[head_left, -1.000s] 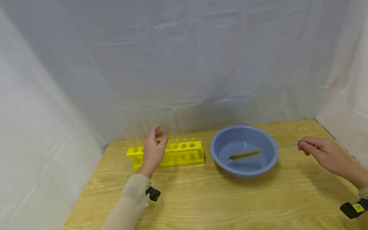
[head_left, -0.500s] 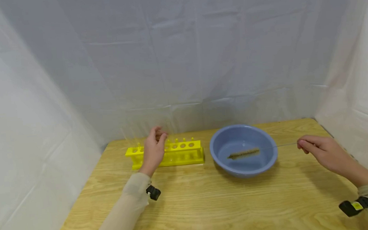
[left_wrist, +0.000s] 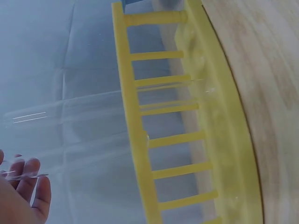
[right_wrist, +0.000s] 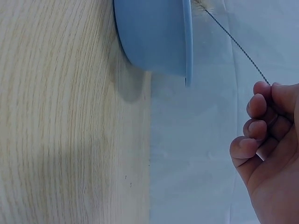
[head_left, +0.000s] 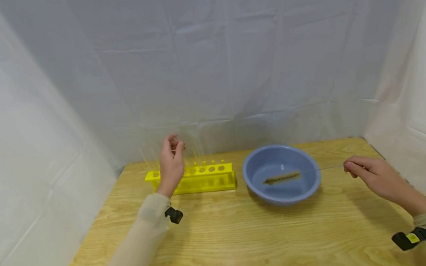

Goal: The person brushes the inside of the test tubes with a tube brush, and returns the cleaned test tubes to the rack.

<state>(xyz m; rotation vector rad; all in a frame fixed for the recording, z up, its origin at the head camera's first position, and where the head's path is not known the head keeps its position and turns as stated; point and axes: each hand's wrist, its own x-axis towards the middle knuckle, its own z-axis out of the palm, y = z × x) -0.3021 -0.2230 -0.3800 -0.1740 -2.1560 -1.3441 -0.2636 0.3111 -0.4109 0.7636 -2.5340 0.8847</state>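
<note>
Several clear, straight tubes (left_wrist: 56, 112), of glass or perhaps hard plastic, stand in a bright yellow rack with a row of round holes (head_left: 205, 186) on the pale wooden table (head_left: 242, 238). From my distant place I see the left hand (head_left: 171, 164) above this rack, with bent fingers near the upper ends of the tubes; the material is so transparent that I cannot tell whether they pinch one or only stay close. The right hand (head_left: 377, 179) I can read better: thumb and forefinger pinch the thin twisted-wire handle (right_wrist: 238, 45) of a brown bristle brush (head_left: 283, 178), and its other fingers are curled loosely. The brush lies almost level over the opening of the round blue basin (head_left: 256, 192), which is just beside the rack. I judge the brush to be light, springy in its bristles, and quite stiff in the wire, though this could twist between two fingertips, so I would hold it firmly near the end. The tubes I consider smooth, slippery if wet, and probably fragile; I would take one gently below its mouth, without squeezing or bending sideways.
</note>
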